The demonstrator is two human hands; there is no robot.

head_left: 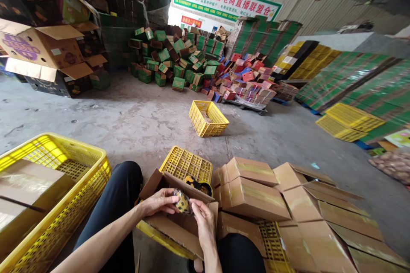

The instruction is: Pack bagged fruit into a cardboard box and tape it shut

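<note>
Between my two hands is a small rounded yellow thing with dark spots [182, 201], wrapped in clear plastic; its exact kind is not plain. My left hand [162, 200] pinches the wrapped thing from its left side. On its right side, the fingertips of my right hand [202, 215] grip the wrap. Both hands are above an open cardboard box [174, 227], whose inside is mostly hidden. Just behind the box a yellow-and-black tool, seemingly a tape dispenser [199, 184], rests on an upturned yellow crate [187, 164].
Closed cardboard boxes [253, 196] are stacked at my right. A large yellow crate [96, 175] holding a taped carton [28, 183] stands at my left. Another yellow crate [209, 128] sits ahead on the concrete floor. Green boxes [179, 66] lie heaped farther back.
</note>
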